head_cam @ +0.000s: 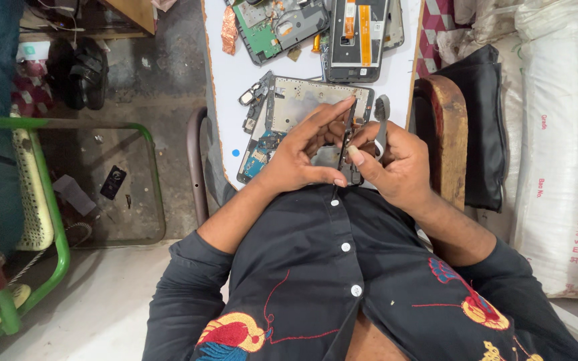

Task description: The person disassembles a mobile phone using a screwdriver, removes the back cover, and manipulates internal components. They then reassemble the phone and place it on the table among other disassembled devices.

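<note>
At frame centre above the white tabletop (235, 73), I see both hands, left hand (296, 157) and right hand (396, 167), pinched on a thin dark strip part (346, 137) (light, stiff, probably fragile), best held by its edges.

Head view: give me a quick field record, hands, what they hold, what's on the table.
left hand: fingers on a thin dark strip, thumb at its lower end
right hand: pinches the same strip, also carries tweezers
strip pose: roughly upright, above the table edge
under hands: opened phone frame with a blue board
farther back: second phone, green board, copper foil
surface: white table
</note>
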